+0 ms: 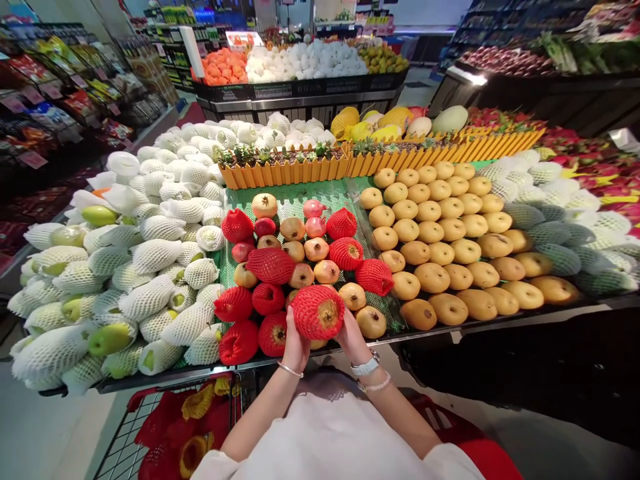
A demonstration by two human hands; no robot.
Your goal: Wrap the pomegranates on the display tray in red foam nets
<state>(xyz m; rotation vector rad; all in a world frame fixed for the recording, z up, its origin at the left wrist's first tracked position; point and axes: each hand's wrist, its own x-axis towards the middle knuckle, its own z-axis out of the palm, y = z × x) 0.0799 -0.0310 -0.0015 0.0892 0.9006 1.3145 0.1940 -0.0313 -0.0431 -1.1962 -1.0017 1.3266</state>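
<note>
Both my hands hold one pomegranate in a red foam net (319, 311) above the front edge of a green-lined display tray (295, 200). My left hand (294, 343) grips its left underside, with a thin bracelet on the wrist. My right hand (353, 339) grips its right underside and wears a white watch. Right behind the held fruit lie more pomegranates, some bare (316, 249) and some in red nets (271, 265).
Mangoes in white foam nets (150, 267) fill the left of the stand, and golden pears (440, 257) the right. An orange picket divider (285, 173) runs behind. A shopping cart (165, 427) with spare red and yellow nets stands below left. More produce stands lie beyond.
</note>
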